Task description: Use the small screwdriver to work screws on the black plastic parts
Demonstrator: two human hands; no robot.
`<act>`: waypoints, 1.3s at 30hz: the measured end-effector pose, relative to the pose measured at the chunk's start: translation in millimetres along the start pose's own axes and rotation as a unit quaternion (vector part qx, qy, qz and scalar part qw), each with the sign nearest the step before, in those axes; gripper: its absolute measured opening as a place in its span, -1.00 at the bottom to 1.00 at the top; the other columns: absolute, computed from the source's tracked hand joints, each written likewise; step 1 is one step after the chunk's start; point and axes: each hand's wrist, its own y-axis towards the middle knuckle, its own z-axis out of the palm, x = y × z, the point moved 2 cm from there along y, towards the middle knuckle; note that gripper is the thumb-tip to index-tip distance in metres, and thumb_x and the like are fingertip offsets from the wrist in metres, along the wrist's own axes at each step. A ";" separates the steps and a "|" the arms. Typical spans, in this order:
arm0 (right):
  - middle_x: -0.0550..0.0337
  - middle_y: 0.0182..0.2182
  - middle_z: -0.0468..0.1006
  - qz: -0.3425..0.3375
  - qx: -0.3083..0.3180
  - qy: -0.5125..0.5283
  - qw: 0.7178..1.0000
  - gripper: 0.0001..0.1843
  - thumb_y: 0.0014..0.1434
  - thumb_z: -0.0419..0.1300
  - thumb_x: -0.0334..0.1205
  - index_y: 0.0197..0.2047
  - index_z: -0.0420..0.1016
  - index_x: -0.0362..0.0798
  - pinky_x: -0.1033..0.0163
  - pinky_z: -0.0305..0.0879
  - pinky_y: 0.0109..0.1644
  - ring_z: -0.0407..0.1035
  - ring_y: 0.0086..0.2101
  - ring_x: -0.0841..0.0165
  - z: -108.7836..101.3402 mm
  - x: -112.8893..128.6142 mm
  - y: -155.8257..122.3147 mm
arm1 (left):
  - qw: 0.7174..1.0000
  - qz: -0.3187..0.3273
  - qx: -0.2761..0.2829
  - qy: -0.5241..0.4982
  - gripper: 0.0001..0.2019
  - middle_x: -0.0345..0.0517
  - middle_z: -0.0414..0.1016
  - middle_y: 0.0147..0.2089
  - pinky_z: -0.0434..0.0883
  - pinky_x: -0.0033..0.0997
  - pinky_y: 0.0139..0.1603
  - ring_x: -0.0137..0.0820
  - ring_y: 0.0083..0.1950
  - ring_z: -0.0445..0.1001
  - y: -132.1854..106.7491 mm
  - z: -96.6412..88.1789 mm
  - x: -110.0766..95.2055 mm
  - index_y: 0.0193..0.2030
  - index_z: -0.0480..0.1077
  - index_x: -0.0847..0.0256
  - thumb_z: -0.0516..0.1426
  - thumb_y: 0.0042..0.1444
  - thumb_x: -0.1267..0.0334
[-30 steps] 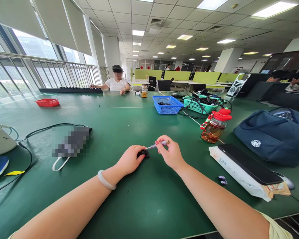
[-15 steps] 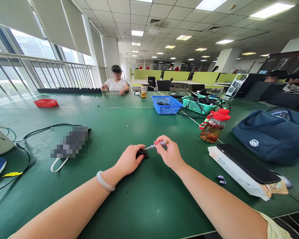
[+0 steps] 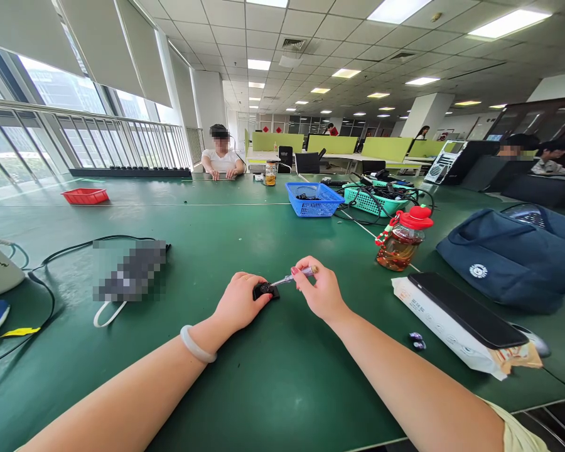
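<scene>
My left hand (image 3: pixel 238 302) is closed over a small black part (image 3: pixel 266 290) and pins it to the green table (image 3: pixel 273 376). A pale bangle sits on that wrist. My right hand (image 3: pixel 321 290) pinches a small clear-handled screwdriver (image 3: pixel 295 275) between thumb and fingers. Its metal tip points left and touches the black part. Both hands are at the middle of the table, close together.
A phone lies on a white wipes pack (image 3: pixel 447 329) at right, with a navy bag (image 3: pixel 508 257) behind and a red-lidded jar (image 3: pixel 403 238). Blue (image 3: pixel 314 198) and teal baskets stand farther back. A cabled device lies at left. A person sits at the far end.
My left hand has slid slightly left with the black part, showing more of it. The right hand and screwdriver have hardly moved.
</scene>
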 end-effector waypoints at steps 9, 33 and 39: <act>0.27 -0.60 0.39 -0.010 0.000 0.002 1.000 -0.70 0.25 0.08 0.01 -0.43 0.31 0.02 0.32 0.15 -0.49 0.30 -0.54 0.40 -1.7 1.9 -1.5 | 1.000 0.000 0.010 0.001 -0.76 -0.04 0.59 -0.07 0.38 -0.03 0.17 -0.08 0.12 0.39 -0.2 -0.8 -0.8 -0.10 0.51 0.16 0.17 0.15 0.14; 0.24 -0.54 0.43 -0.082 0.009 -0.048 0.995 -0.75 0.27 0.07 -0.08 -0.42 0.32 0.04 0.25 0.27 -0.32 0.34 -0.45 0.35 -1.1 7.2 -4.6 | 1.000 0.003 0.023 -0.005 -0.72 -0.08 0.58 0.00 0.38 -0.06 0.20 -0.10 0.17 0.37 -1.4 -0.9 -3.6 0.01 0.48 0.13 0.13 0.17 0.17; 0.23 -0.52 0.47 -0.215 0.014 -0.081 0.973 -0.86 0.23 0.11 -0.24 -0.40 0.31 0.04 0.22 0.37 -0.22 0.36 -0.41 0.34 -0.3 14.1 -6.9 | 1.000 0.002 0.029 -0.011 -0.72 -0.09 0.58 0.00 0.36 -0.07 0.21 -0.11 0.16 0.37 -0.7 0.6 -0.9 0.02 0.47 0.13 0.13 0.19 0.19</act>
